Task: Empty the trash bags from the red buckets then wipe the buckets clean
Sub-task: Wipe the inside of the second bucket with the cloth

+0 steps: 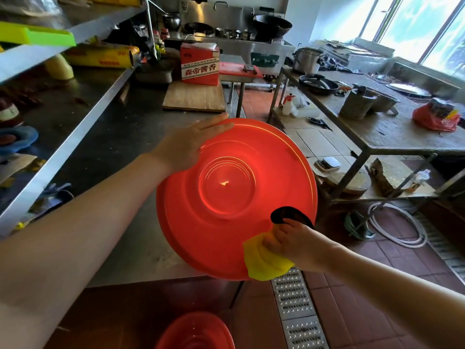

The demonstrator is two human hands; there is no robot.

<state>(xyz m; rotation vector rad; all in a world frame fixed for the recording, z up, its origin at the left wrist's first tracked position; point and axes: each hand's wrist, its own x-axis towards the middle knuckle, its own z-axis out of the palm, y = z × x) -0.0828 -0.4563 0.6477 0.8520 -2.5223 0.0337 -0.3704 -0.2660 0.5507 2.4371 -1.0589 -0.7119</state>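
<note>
Here the red bucket [234, 197] is tipped, its open mouth facing the person. The left hand [186, 147] lies flat on its rim at ten o'clock; the right hand [297, 245] pinches a yellow cloth [264, 260] at five o'clock, nearer the inside wall.

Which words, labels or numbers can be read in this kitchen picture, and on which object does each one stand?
"森帝酱香": large red characters on the white band of the red cardboard box on the wooden board.
Small line above those characters on the same box: too small to read.
Red print on the yellow film rolls on the steel shelf: too blurred to read.
Red plastic bucket and yellow cloth: no text visible.
</note>
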